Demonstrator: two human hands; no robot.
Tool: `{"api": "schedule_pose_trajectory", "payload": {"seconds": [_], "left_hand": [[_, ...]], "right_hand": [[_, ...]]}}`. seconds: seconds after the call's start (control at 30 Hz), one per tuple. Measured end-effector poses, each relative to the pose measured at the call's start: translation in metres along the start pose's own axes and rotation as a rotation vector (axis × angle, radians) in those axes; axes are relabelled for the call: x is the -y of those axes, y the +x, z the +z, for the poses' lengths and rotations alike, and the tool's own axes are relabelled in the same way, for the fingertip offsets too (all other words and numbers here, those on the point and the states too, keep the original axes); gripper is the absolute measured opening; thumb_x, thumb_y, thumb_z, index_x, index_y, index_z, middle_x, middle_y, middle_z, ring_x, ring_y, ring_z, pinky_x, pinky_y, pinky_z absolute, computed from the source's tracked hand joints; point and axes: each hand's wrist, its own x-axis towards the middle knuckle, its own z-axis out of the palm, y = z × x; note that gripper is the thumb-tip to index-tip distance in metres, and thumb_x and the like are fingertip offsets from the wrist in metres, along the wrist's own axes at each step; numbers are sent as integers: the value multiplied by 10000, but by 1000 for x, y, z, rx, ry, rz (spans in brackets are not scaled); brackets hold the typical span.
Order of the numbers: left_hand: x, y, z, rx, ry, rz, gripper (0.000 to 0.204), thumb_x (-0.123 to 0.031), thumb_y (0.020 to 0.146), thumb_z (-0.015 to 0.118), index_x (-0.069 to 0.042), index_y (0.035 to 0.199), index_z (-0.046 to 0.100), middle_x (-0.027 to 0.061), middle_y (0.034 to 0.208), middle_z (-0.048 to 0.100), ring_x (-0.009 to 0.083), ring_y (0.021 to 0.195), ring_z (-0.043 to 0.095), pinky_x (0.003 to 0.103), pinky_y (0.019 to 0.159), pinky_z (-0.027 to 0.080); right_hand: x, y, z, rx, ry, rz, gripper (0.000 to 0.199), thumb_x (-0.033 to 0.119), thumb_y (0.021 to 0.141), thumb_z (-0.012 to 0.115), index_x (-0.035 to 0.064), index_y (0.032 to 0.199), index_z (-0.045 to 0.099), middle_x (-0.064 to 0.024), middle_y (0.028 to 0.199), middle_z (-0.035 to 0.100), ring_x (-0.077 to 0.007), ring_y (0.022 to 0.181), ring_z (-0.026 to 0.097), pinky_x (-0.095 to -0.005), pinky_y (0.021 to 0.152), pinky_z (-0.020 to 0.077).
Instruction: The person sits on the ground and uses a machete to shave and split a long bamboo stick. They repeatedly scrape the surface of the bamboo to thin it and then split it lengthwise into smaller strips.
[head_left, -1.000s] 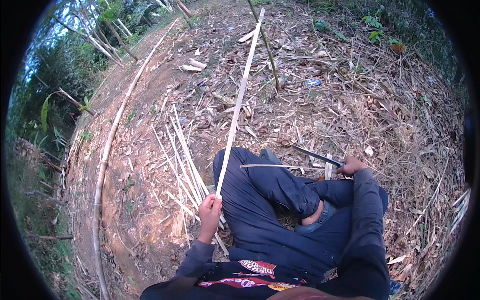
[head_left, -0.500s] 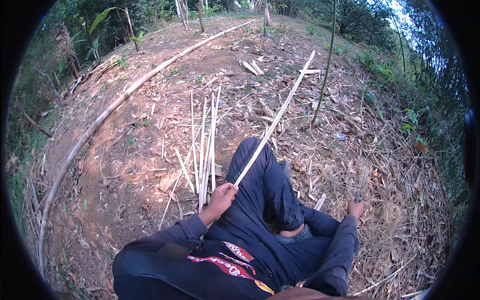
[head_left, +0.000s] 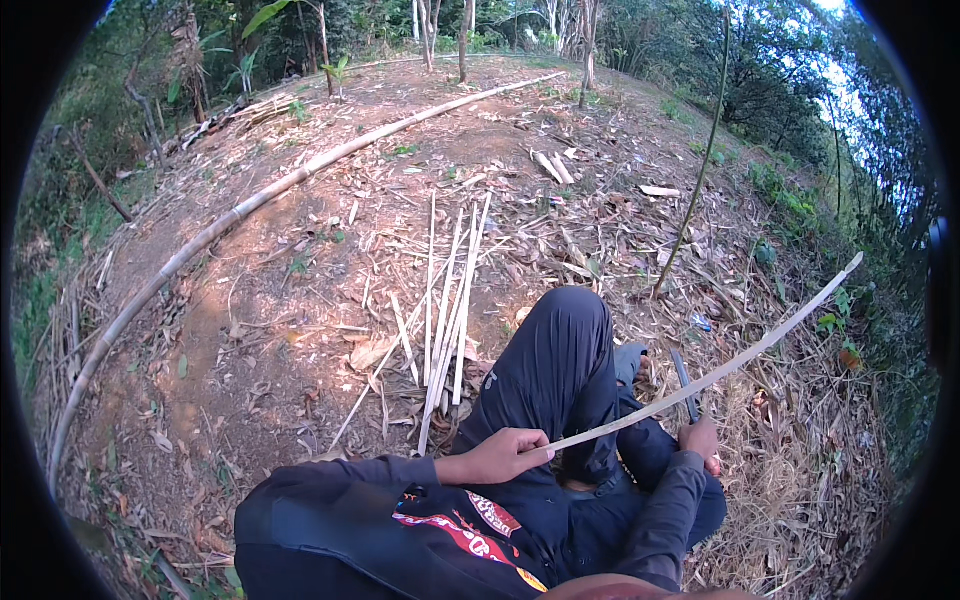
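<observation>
Between the fingers of my left hand [head_left: 500,455] is the near end of a long, pale bamboo strip [head_left: 720,372]. The strip reaches up and to the right in a bend, over my lower leg and in front of the blade. My right hand [head_left: 700,442] is closed round the handle of a knife [head_left: 684,385], whose dark blade points up and away, partly behind the strip. Several cut bamboo strips [head_left: 450,315] lie in a loose bundle on the ground left of my raised knee.
A long bamboo pole [head_left: 240,212] curves across the ground from near left to far back. Split bamboo pieces [head_left: 553,167] lie farther off. A thin upright stem [head_left: 695,200] stands at right. Dry leaves and shavings litter the slope.
The held strip has swung down to the right from a steeper slant. My left hand has moved right, and the knife has come in close behind the strip.
</observation>
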Motion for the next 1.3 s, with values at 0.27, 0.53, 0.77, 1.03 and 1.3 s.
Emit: {"api": "schedule_pose_trajectory", "payload": {"seconds": [0.27, 0.53, 0.77, 1.03, 1.3], "left_hand": [[-72, -8, 30, 157, -281, -134, 255, -299, 1038, 545, -47, 1053, 578, -55, 679, 473, 20, 548, 397, 198, 474, 308], [-53, -12, 50, -56, -232, 83, 249, -279, 1048, 526, -35, 1031, 572, -59, 720, 492, 15, 643, 428, 216, 583, 359], [6, 11, 15, -311, -341, 39, 221, -270, 1035, 551, -51, 1016, 585, -64, 695, 487, 2, 580, 389, 205, 501, 307], [-19, 3, 20, -256, -688, -102, 160, -209, 1040, 525, -67, 975, 558, -70, 668, 407, -14, 508, 307, 171, 430, 216], [-15, 8, 16, -343, -542, -260, 158, -216, 1048, 495, -77, 981, 526, -7, 689, 485, 23, 445, 355, 177, 381, 259]], "right_hand": [[42, 14, -17, -170, 220, 8, 263, 280, 808, 673, 58, 942, 713, -188, 882, 715, -405, 824, 695, -519, 719, 544], [107, 11, -54, -252, 370, -33, 319, 359, 871, 650, 78, 1016, 689, -190, 888, 707, -393, 842, 685, -511, 713, 512], [168, -24, -111, -206, 738, -283, 268, 276, 878, 699, 34, 991, 685, -131, 756, 675, -272, 651, 622, -392, 631, 467], [196, -139, -46, 322, 1586, 185, 174, 172, 912, 701, 9, 965, 669, 13, 610, 532, -78, 444, 466, -237, 420, 344], [141, -161, -45, 143, 1461, 73, 463, 387, 978, 625, -35, 797, 682, 53, 539, 444, -37, 507, 414, -255, 470, 316]]}}
